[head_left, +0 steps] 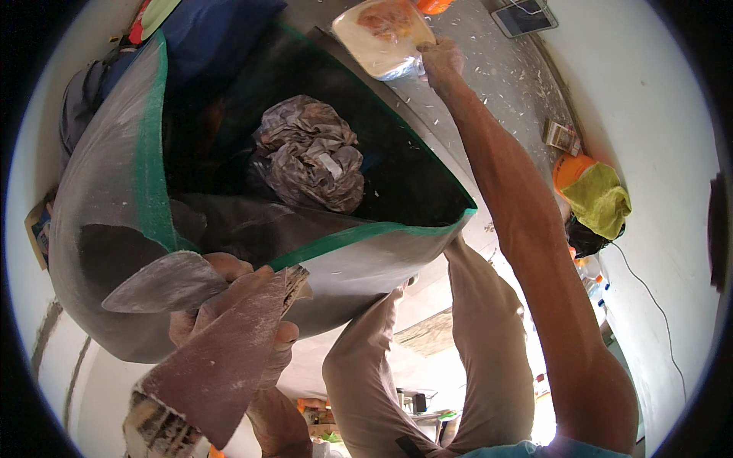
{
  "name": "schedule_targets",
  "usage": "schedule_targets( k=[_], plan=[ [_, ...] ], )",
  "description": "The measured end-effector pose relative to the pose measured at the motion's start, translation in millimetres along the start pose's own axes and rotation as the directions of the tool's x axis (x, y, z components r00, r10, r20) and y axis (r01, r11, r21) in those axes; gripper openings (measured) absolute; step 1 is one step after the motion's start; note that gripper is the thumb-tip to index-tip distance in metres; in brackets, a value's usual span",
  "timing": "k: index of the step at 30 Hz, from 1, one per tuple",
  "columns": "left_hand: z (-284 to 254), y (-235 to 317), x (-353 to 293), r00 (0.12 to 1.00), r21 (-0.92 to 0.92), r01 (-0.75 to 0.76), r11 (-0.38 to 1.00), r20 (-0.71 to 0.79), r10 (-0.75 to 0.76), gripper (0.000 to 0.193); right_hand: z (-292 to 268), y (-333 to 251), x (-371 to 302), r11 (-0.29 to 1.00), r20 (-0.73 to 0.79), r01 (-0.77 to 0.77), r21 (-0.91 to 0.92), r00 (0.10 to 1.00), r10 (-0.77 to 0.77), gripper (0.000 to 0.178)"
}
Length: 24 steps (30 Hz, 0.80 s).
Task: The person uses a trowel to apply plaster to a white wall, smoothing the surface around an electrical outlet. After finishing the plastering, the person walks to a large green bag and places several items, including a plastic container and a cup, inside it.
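Observation:
My left hand [278,357] is closed around a block wrapped in brown, dusty sandpaper [221,355]. A rounded, dusty metal blade like a putty knife's [164,284] sticks out of the same grip; its handle is hidden. These fingers are at the green-trimmed rim of a large grey bag [382,263]; whether they also pinch it, I cannot tell. The bag gapes open, with a crumpled brownish sheet [313,153] inside. At the far side, my right hand [444,59] grips the edge of a shallow, cream-coloured plastic container [366,46] with orange-brown stains.
White scraps litter the grey floor [489,84]. Along the right wall stand an orange bucket [571,172] with a yellow-green cloth [599,202], and a small box [563,137]. A tablet-like device [525,17] lies far right. Dark blue fabric [206,38] is behind the bag.

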State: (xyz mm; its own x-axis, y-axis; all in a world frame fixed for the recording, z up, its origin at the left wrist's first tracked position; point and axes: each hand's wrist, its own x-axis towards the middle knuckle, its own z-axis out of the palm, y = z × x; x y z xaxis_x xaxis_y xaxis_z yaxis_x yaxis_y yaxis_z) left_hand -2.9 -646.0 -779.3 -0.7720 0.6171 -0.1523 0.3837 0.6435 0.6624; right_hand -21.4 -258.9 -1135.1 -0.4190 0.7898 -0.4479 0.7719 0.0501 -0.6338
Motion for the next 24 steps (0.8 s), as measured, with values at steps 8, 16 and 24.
schedule_targets(
  k=[8,16,24],
  plan=[
    [11,-10,-11,0.976,-0.221,0.178,0.959,-0.089,-0.201,0.05,-6,-24,-8,0.959,0.041,-0.199,0.202,0.98,0.195,0.027],
    [15,-12,-14,0.961,-0.27,0.219,0.938,-0.109,-0.256,0.053,-7,-29,-5,0.767,0.383,-0.419,0.487,0.891,0.243,0.035],
    [16,-11,-18,0.944,-0.302,0.256,0.918,-0.128,-0.306,0.057,-2,-29,-18,0.736,0.368,-0.339,0.586,0.92,0.131,0.035]
  ],
)
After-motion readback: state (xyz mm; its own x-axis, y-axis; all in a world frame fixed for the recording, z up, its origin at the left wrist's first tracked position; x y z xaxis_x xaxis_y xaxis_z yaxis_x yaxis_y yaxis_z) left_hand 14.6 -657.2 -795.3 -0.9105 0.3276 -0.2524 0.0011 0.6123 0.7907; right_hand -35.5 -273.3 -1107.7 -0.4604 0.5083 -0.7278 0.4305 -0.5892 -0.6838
